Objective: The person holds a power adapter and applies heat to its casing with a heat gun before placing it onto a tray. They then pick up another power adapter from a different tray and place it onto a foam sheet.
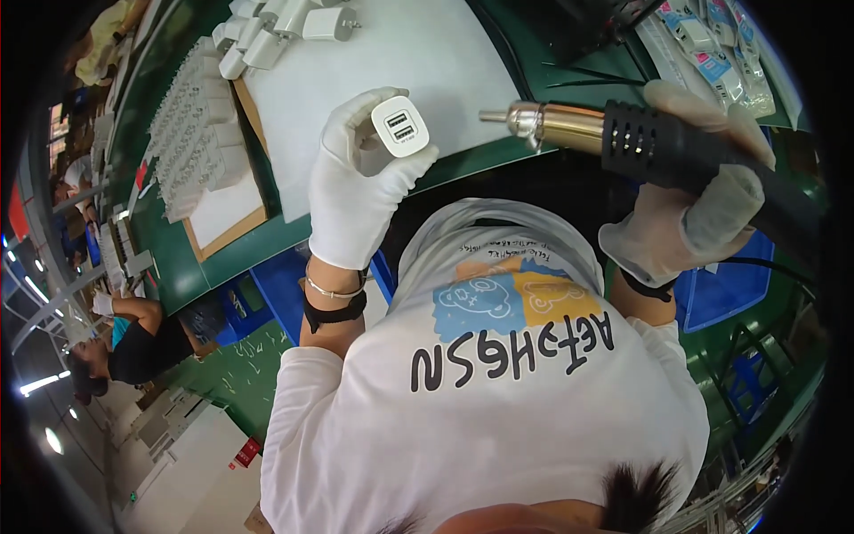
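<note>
My left hand [345, 200], in a white glove, grips a small white USB wall charger [413, 140] between thumb and fingers. The charger's face with two USB ports is turned up toward me. In my right hand [680, 218], also gloved, with finger covers on it, is a hot air gun [569, 127], its fingers wrapped round the black body. The gun's narrow metal nozzle points left at the charger, with a gap between them. A white sheet [445, 53] lies on the green table beyond my hands.
Several white chargers [331, 24] lie at the sheet's far left corner. Rows of chargers [191, 125] stand on a board further left. Plastic-bagged items [712, 53] lie at far right. Blue bins [729, 280] sit below the table edge. A co-worker [133, 347] is at left.
</note>
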### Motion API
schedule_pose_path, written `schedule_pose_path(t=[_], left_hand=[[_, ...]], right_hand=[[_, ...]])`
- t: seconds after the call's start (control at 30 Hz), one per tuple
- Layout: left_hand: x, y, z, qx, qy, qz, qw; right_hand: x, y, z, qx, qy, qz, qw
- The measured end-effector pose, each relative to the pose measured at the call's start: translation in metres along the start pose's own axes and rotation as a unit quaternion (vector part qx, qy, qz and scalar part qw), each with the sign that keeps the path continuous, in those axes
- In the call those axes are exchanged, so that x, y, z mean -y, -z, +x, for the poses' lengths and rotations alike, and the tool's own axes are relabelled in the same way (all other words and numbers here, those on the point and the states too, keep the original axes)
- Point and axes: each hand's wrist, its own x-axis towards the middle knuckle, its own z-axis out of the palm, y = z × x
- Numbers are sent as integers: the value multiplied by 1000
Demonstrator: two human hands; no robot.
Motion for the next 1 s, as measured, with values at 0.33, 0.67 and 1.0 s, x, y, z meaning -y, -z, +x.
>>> schedule_pose_path(t=[0.33,0.67,1.0], left_hand=[[4,-6,-2,6,8,-2,1000],[-1,-14,-3,-15,21,-70,997],[-4,-10,0,-39,50,-35,997]], right_hand=[[-2,-5,-5,27,15,24,999],[-7,-6,-3,74,33,37,996],[-1,-7,-3,-24,-46,41,998]])
